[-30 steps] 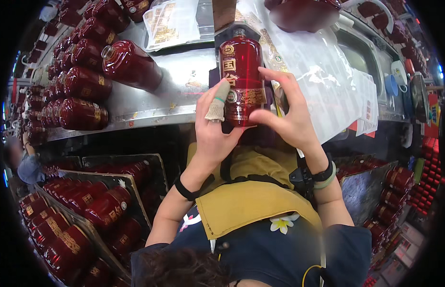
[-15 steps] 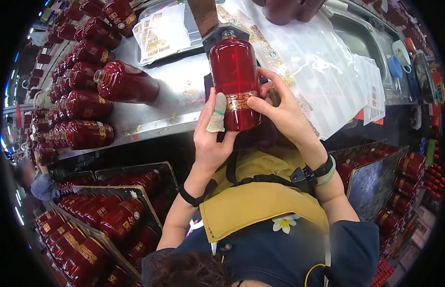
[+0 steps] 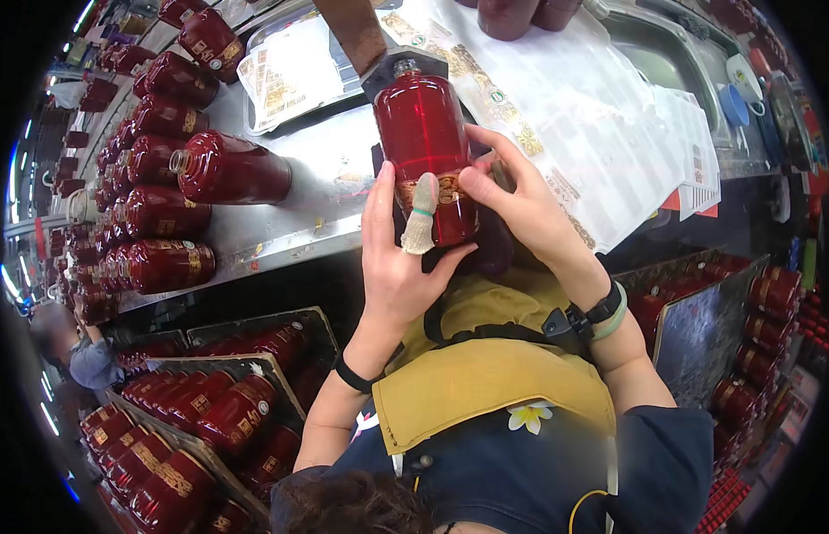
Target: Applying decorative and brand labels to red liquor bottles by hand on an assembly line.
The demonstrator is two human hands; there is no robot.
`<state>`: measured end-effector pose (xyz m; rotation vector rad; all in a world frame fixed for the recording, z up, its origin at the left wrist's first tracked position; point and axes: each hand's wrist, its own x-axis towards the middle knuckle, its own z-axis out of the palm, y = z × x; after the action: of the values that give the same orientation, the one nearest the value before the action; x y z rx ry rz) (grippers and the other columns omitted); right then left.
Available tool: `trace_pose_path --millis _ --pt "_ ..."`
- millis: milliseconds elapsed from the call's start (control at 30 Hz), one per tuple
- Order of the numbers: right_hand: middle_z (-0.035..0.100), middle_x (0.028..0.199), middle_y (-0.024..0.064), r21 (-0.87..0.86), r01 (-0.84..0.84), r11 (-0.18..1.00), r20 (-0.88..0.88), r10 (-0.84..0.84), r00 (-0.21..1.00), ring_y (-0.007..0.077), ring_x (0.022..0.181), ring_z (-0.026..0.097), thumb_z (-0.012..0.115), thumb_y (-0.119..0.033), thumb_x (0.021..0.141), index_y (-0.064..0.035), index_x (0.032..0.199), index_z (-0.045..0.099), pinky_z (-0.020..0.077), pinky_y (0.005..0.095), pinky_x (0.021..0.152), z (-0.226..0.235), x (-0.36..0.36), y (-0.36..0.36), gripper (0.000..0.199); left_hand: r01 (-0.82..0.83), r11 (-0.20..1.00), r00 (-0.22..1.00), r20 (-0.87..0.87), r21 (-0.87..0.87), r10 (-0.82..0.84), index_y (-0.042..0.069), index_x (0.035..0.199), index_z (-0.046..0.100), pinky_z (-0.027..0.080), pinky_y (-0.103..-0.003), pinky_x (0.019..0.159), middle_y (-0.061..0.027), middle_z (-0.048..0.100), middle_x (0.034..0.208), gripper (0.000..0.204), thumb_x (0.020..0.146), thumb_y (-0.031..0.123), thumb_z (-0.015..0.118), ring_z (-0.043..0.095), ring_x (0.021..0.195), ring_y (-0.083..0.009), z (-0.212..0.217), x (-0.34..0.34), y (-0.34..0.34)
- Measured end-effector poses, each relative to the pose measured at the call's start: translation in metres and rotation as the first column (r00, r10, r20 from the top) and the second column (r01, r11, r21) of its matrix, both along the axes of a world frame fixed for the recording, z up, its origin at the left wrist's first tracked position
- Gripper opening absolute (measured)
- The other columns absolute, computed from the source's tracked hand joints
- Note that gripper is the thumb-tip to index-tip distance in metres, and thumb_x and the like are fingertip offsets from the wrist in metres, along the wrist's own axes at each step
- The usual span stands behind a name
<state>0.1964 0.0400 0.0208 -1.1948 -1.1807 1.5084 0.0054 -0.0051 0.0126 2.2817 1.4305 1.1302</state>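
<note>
Head view: both hands hold a red bottle [image 3: 425,151] over the near edge of the steel bench [image 3: 334,169], neck pointing away from the person. Left hand [image 3: 395,258] cups it from below/left, fingers wrapped round, thumb in a cloth cot [image 3: 421,216] pressed on the gold label band [image 3: 446,189]. Right hand [image 3: 521,205] grips the right side, fingers closed against the glass, fingertips on the band. On the bench to the left, a row of red bottles [image 3: 165,214] lying down, one w/ open neck. Label sheets [image 3: 575,116] spread to the right, partly under the bottle. Crates of bottles [image 3: 201,418] below left.
</note>
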Motion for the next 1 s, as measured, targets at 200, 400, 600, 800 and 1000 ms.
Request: trace_pose_path --millis 200,400,600,800,1000 --pt "0.058 0.106 0.0001 -0.186 -0.01 0.982 -0.233 -0.034 0.972 0.0098 0.093 0.053 0.049 -0.044 0.109 -0.0034 0.151 0.045 0.044 0.0238 0.086 0.009 0.01 0.0 0.059 -0.089 0.995 0.968 -0.241 -0.049 0.075 0.017 0.149 0.055 0.04 -0.053 0.111 -0.0344 0.028 0.154 0.086 0.071 0.024 0.092 0.038 0.137 -0.0526 0.022 0.023 -0.004" --pt "0.062 0.12 0.0082 0.197 0.328 0.924 -0.104 -0.313 0.944 0.0126 0.107 0.059 0.06 -0.001 0.101 0.0007 0.134 0.052 0.0488 0.0271 0.095 -0.002 0.014 0.006 0.034 -0.163 0.986 0.952 -0.269 -0.043 0.146 0.02 0.147 0.057 0.041 -0.056 0.11 -0.0362 0.025 0.155 0.083 0.071 0.019 0.09 0.037 0.138 -0.054 0.023 0.038 -0.004" --pt "0.067 0.105 0.0085 0.25 0.239 0.938 0.013 -0.25 0.968 0.0143 0.091 0.065 0.065 -0.004 0.098 0.0008 0.122 0.06 0.0531 0.0293 0.08 0.02 -0.014 -0.012 0.024 -0.123 0.992 0.992 -0.013 -0.001 0.123 -0.008 0.145 0.049 0.043 -0.053 0.109 -0.0303 0.041 0.152 0.091 0.065 0.006 0.091 0.048 0.133 -0.0493 0.005 0.017 -0.001" --pt "0.072 0.1 0.0153 0.456 0.232 0.859 0.315 -0.4 0.861 0.0225 0.089 0.07 0.065 -0.002 0.096 0.0017 0.121 0.062 0.0546 0.0338 0.08 -0.006 0.015 0.003 0.025 -0.121 0.992 0.992 0.034 0.018 0.121 -0.009 0.14 0.053 0.047 -0.05 0.106 -0.0271 0.046 0.15 0.087 0.061 -0.001 0.09 0.054 0.13 -0.046 0.0 0.012 0.003" --pt "0.078 0.098 0.0017 0.895 -0.332 0.299 0.424 -0.336 0.841 0.0189 0.085 0.064 0.076 0.002 0.073 -0.0133 0.094 0.078 0.0465 0.0322 0.077 0.009 0.024 0.006 0.027 -0.117 0.993 0.989 0.089 0.003 0.116 -0.009 0.139 0.054 0.047 -0.048 0.107 -0.0258 0.05 0.148 0.085 0.061 -0.004 0.088 0.055 0.13 -0.0446 0.0 0.006 0.002"
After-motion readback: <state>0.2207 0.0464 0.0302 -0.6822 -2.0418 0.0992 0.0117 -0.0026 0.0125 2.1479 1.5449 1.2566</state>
